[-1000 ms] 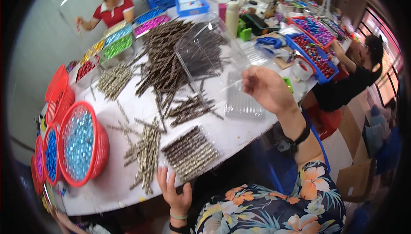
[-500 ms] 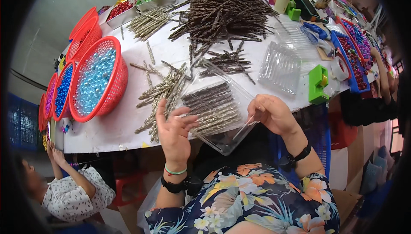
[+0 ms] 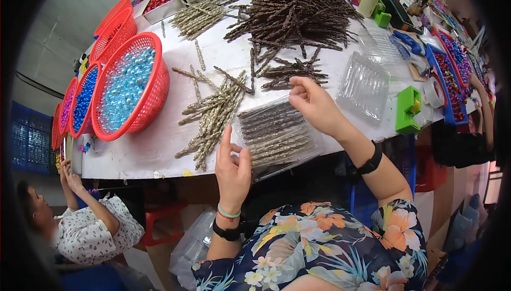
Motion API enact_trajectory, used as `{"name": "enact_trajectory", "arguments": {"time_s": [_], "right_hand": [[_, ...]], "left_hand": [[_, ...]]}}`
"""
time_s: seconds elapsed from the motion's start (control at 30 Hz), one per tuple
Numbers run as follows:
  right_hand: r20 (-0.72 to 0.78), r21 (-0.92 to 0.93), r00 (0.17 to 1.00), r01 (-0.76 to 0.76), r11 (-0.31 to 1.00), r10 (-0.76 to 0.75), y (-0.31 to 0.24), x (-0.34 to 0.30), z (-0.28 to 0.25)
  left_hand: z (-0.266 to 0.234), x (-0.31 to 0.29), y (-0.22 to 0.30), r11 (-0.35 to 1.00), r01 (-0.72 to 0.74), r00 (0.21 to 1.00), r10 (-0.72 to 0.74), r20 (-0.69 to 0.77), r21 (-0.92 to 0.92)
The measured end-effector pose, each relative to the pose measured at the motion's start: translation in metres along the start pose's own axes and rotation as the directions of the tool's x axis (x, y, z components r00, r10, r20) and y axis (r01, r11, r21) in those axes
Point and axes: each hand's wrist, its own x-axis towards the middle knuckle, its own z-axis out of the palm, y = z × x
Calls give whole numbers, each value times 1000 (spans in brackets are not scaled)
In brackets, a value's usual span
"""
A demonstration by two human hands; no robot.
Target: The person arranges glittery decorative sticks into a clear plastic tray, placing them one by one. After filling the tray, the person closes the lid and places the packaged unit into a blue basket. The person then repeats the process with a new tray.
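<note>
A shallow clear plastic box (image 3: 277,134) lies at the table's front edge, its near side jutting over it. Inside, dark brown twisted sticks (image 3: 266,120) fill the far part and gold ones (image 3: 279,144) the near part. The clear lid lies over them; glare hides how well it fits. My left hand (image 3: 233,171) is at the box's left side, index finger pointing up and thumb apart. My right hand (image 3: 314,104) bends its fingers over the far right corner, at the lid's edge. Loose gold sticks (image 3: 213,123) lie left of the box, dark ones (image 3: 290,72) beyond it.
A big heap of dark sticks (image 3: 298,11) covers the far middle. Red baskets of beads (image 3: 128,86) line the left edge. To the right are stacked clear plastic trays (image 3: 364,83) and a green tape dispenser (image 3: 408,111). A person (image 3: 96,216) sits at lower left.
The clear lid has come down from a tilted position onto the box. My right hand has moved from the near side to the far right corner. My left hand has lowered beside the box.
</note>
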Motion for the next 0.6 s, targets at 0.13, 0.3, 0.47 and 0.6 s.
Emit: {"name": "enact_trajectory", "arguments": {"time_s": [0.13, 0.3, 0.47, 0.6], "right_hand": [[-76, -184, 993, 76, 980, -92, 18, 0, -2], [-115, -438, 976, 117, 891, -185, 36, 0, 3], [-52, -605, 910, 300, 738, -412, 51, -1, 14], [-5, -736, 887, 310, 602, -462, 43, -4, 17]], "left_hand": [[7, 22, 1, 874, -132, 989, 146, 6, 468], [12, 27, -4, 829, -119, 991, 129, 19, 546], [11, 27, -17, 919, -73, 997, 70, 24, 387], [17, 28, -16, 582, -282, 950, 283, 135, 763]]}}
